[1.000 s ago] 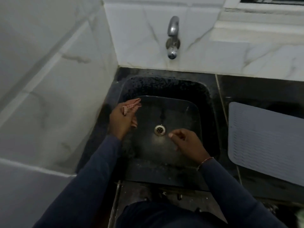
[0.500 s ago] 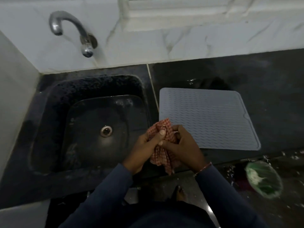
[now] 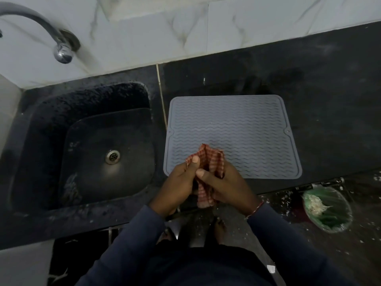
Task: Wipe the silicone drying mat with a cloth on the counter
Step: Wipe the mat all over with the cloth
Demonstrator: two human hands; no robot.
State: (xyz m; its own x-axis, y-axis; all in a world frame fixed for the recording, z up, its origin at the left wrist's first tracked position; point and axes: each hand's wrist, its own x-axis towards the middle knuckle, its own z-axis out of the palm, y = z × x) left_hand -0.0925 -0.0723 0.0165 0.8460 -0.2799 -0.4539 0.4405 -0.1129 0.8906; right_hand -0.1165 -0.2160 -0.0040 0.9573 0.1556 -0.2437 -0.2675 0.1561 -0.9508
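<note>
A grey silicone drying mat with wavy ridges lies flat on the black counter, just right of the sink. A red-and-white checked cloth is bunched between both of my hands over the mat's near left corner. My left hand grips the cloth from the left with the thumb on top. My right hand grips it from the right. The cloth's lower end hangs down past the counter's front edge. Part of the cloth is hidden inside my palms.
A dark sink with a metal drain sits left of the mat. A curved tap comes out of the marble wall. A green-lined bin stands on the floor at the lower right.
The view has swung from the sink to the mat. My hands came together on the cloth and moved right, from over the sink to the mat's near left corner.
</note>
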